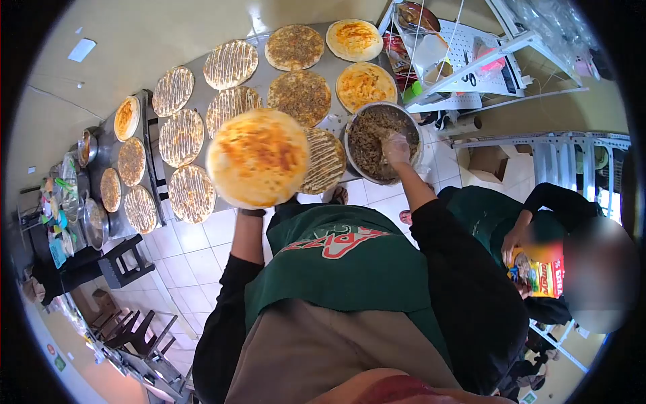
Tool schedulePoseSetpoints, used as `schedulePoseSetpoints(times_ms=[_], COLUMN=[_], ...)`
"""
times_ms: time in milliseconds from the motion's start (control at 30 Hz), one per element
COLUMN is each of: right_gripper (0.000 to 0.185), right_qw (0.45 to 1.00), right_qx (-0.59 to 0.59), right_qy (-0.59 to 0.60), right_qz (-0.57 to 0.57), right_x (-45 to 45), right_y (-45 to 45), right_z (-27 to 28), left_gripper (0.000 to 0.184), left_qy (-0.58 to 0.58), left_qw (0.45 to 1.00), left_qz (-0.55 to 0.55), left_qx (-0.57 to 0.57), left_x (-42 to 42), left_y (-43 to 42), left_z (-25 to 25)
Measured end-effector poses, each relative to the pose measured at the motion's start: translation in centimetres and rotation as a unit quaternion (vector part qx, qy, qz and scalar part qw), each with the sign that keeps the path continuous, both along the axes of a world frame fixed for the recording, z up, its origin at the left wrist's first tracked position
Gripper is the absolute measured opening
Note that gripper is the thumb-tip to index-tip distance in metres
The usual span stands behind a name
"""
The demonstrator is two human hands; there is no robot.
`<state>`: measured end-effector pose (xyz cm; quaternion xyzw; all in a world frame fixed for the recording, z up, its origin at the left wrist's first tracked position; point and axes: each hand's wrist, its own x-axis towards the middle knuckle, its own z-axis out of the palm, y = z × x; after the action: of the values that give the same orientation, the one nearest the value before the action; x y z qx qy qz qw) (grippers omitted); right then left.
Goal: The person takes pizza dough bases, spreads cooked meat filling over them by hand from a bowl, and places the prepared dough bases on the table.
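A round flatbread [259, 158] with an orange-red sauce on top rests on my left hand, raised above the table. The bread hides that palm and its fingers; only the wrist [252, 214] with a dark band shows. My right hand [397, 148], in a clear plastic glove, reaches into a large metal bowl [418, 158] of brown minced filling [371, 135]. Its fingers look curled into the filling. Beside the bowl lie sauced flatbreads [367, 87], filling-covered flatbreads [300, 97] and flatbreads striped with white sauce [182, 138].
A metal table [259, 37] carries the breads; a second table [121, 219] at left holds more. At right, another person [515, 232] handles a yellow-red packet [546, 275]. A white shelf [464, 60] stands at upper right. A black stool [126, 262] is at lower left.
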<state>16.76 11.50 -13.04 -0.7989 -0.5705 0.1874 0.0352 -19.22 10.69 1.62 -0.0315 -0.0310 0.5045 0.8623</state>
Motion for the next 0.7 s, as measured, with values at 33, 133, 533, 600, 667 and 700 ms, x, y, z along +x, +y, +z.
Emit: schedulePoseSetpoints(times_ms=[33,133,533,600,667,700], right_gripper=[0.039,0.054,0.029,0.034,0.039,0.043], right_qw=[1.000,0.995,0.993,0.985,0.974,0.982], right_qx=[0.002,0.039,-0.038,-0.065,-0.091,-0.034], right_qy=[0.007,-0.010,0.020,0.017,0.012,-0.012], right_qz=[0.000,0.087,0.112,0.160,0.206,0.187], right_x=[-0.4,-2.0,-0.1,-0.4,-2.0,-3.1], right_y=[0.6,1.3,4.4,3.7,1.1,-0.6], right_z=[1.2,2.8,-1.8,3.6,5.8,6.1], left_gripper=[0.057,0.057,0.056,0.056,0.056,0.056], left_qy=[0.007,0.027,0.061,0.064,0.065,0.065], left_qw=[1.000,0.999,0.993,0.991,0.990,0.989], left_qz=[-0.004,-0.015,-0.089,-0.102,-0.116,-0.124], left_qx=[0.001,-0.006,-0.047,-0.051,-0.055,-0.057], left_x=[1.9,6.3,9.9,9.8,9.5,9.6], left_y=[-0.3,0.0,1.1,1.8,2.1,2.3], left_z=[0.1,-0.3,-2.9,-3.4,-3.7,-3.9])
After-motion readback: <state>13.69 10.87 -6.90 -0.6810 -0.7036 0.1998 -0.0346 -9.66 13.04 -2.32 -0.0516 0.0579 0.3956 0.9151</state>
